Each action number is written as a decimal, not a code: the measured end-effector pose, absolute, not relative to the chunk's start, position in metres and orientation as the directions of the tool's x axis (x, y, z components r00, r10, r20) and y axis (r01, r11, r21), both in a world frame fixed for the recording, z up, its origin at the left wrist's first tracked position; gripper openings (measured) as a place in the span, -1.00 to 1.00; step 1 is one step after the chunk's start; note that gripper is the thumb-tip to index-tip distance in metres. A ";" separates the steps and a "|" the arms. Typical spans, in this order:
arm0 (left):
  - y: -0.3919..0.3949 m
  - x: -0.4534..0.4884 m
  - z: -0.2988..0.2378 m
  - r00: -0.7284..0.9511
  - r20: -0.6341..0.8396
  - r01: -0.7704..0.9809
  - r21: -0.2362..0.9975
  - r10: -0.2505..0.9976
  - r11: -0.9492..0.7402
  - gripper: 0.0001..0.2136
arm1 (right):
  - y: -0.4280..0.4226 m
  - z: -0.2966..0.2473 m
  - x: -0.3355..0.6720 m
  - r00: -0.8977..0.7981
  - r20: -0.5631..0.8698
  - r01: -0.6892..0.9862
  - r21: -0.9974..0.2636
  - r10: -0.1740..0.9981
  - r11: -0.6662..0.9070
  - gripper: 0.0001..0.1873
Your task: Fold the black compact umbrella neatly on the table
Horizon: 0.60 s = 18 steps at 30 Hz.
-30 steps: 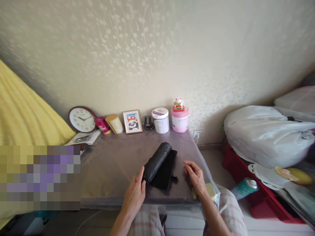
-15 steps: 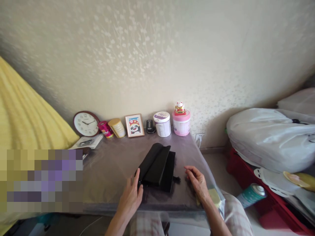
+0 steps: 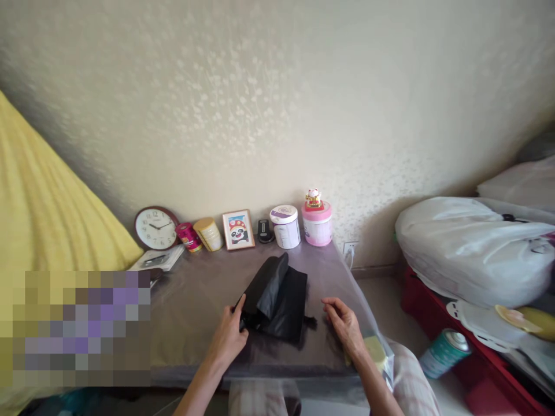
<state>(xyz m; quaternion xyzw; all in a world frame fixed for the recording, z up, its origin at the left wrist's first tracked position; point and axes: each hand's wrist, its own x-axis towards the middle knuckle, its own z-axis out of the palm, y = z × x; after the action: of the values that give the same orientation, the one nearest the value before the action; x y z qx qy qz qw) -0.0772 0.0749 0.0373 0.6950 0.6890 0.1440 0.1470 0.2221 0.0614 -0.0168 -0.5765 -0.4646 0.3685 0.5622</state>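
Observation:
A folded black fabric (image 3: 277, 300) lies in the middle of a grey table (image 3: 195, 312). My left hand (image 3: 228, 338) grips its near left corner, thumb on top, and lifts the upper flap off the lower layer. My right hand (image 3: 344, 325) rests on the table just right of the fabric, fingers loosely curled and apart, holding nothing. A small black strap pokes out of the fabric toward my right hand.
Along the wall stand a round clock (image 3: 156, 228), a red tin (image 3: 188, 237), a yellow tin (image 3: 208, 233), a framed panda picture (image 3: 238, 229), a white tub (image 3: 285, 226) and a pink tub (image 3: 317, 223). A white bag (image 3: 468, 248) lies on red furniture at right. Yellow bedding (image 3: 47, 231) is at left.
The rolled black fabric has been unrolled toward the left by my left hand, and its top flap is now raised. My right hand has stayed nearly still beside it.

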 end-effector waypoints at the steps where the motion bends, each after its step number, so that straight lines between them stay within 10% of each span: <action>1: 0.077 -0.079 0.041 0.004 0.001 0.877 0.481 1.000 -0.004 -0.34 | 0.062 -0.018 0.222 0.291 0.107 0.128 -0.989 0.951 0.072 -0.56; 12: 0.044 -0.071 0.072 0.194 -0.241 0.322 0.931 0.951 0.170 -0.71 | 0.062 -0.013 0.221 0.288 0.196 0.096 -0.980 0.937 0.175 -0.55; 18: 0.043 -0.052 0.087 0.102 0.252 0.689 0.680 0.962 -0.251 -0.63 | 0.059 -0.005 0.224 0.265 0.223 0.063 -0.975 0.938 0.214 -0.58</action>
<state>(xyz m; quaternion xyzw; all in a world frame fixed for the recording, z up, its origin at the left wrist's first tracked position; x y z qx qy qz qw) -0.0517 0.0429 0.0865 0.7144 0.5777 0.3395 0.2016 0.2238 0.0588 -0.0051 -0.5130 -0.4877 0.3601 0.6077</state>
